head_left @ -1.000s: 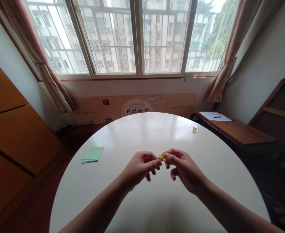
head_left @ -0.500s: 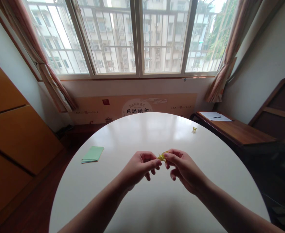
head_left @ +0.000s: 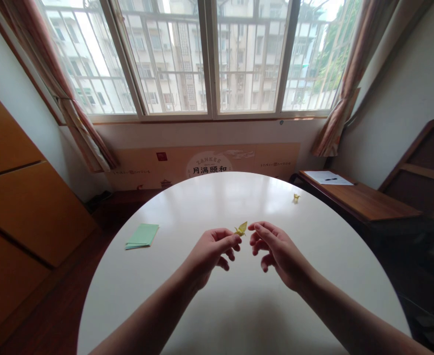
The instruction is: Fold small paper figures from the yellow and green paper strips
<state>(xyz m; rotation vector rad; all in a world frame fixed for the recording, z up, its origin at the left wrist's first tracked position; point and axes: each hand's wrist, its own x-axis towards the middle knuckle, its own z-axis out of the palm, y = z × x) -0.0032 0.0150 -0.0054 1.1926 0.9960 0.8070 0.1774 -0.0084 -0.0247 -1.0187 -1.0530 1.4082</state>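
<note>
Both forearms reach in from the lower corners and slant inward over the white table (head_left: 239,315), so that the hands nearly meet in front of the person. The left hand (head_left: 217,249) is turned thumb side up, its wrist roughly in line with the forearm; thumb and index finger are pressed together in a pinch, while the other fingers hang below, loosely curled and apart from one another. In that pinch it has hold of the yellow folded paper (head_left: 242,229), which sticks out past the fingertips toward the right hand, with a broad pointed flap tilted up and away and smaller points beside it. The right hand (head_left: 274,249) mirrors this pose from the other side, wrist slightly bent, thumb lying close to the outstretched index finger, the remaining fingers half curled and spread beneath. It is loosely opened and grasps nothing that can be seen; its index fingertip is just beside the flap, with a narrow gap between. Beyond the right hand and a little to its right, a small yellow folded figure (head_left: 296,198) stands on the table. To the left of the left hand and slightly farther off lies a stack of green paper (head_left: 142,235), its sheets a little out of line. Well to the right of the right hand, a wooden bench (head_left: 383,204) bears a white sheet (head_left: 318,176) with a dark pen (head_left: 330,179) on it.
</note>
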